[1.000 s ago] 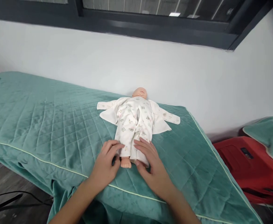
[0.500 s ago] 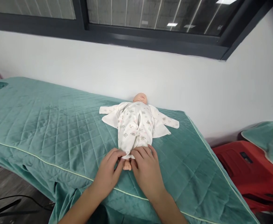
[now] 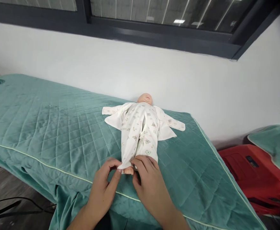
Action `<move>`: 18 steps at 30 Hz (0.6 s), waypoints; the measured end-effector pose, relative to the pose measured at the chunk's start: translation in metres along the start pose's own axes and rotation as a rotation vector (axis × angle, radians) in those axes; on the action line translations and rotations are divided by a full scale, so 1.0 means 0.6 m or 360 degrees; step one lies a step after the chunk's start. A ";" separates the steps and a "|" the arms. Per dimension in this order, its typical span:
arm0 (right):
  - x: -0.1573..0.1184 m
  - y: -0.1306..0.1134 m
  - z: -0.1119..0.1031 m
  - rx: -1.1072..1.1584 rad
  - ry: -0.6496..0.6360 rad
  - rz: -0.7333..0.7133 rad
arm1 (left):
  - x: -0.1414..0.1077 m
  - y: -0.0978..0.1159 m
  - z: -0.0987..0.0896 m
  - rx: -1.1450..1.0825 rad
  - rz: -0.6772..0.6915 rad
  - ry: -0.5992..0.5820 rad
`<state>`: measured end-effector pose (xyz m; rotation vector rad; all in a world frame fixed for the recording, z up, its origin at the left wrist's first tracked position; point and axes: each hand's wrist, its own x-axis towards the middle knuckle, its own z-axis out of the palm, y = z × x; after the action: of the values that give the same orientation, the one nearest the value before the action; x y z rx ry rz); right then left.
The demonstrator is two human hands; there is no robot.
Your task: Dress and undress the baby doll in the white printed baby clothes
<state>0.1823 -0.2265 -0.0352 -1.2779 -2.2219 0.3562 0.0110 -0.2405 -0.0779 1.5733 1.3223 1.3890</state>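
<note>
A baby doll [image 3: 145, 98] lies on its back with its head toward the wall. It wears white printed baby trousers [image 3: 130, 131], and a white baby shirt [image 3: 112, 120] is spread out on both sides with its sleeves stretched sideways. My left hand [image 3: 104, 185] pinches the outer edge of one trouser cuff between thumb and fingers. On the inner side of that cuff, my right hand [image 3: 151, 183] has its bent fingers closed on the cloth. A bare doll foot [image 3: 128, 170] shows below the cuff, between my hands. The other foot is hidden.
The doll rests on a bed with a green quilted cover [image 3: 65, 137], its piped edge close to me. Behind stands a white wall [image 3: 82, 67] under a dark window frame [image 3: 154, 35]. At the right is a red plastic chair [image 3: 247, 172]; cables [image 3: 22, 202] lie on the floor at lower left.
My left hand has moved left and slightly toward me, drawing the cuff edge outward. My right hand has shifted slightly toward me. The view has tilted a little.
</note>
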 end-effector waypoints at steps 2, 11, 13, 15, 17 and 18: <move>-0.002 0.000 0.007 -0.0015 0.0010 0.0022 | 0.000 -0.003 0.001 0.0003 -0.0026 -0.0031; 0.010 0.014 0.019 0.0054 -0.0006 0.0082 | 0.005 -0.012 -0.002 0.0055 -0.0024 -0.0125; 0.011 0.012 0.015 0.0093 0.0040 0.0076 | 0.007 -0.006 -0.008 0.0119 0.0064 -0.0146; 0.006 0.007 0.010 0.0150 0.0135 0.0031 | 0.010 0.002 -0.013 0.0204 0.0208 -0.0142; -0.002 0.001 0.006 0.0174 0.0245 -0.0032 | 0.013 0.010 -0.017 0.0298 0.0369 -0.0124; -0.007 -0.001 0.005 0.0163 0.0277 -0.0057 | 0.013 0.011 -0.019 0.0345 0.0437 -0.0112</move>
<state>0.1816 -0.2305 -0.0388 -1.1679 -2.0512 0.3280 0.0011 -0.2367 -0.0665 1.9925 1.2856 1.3706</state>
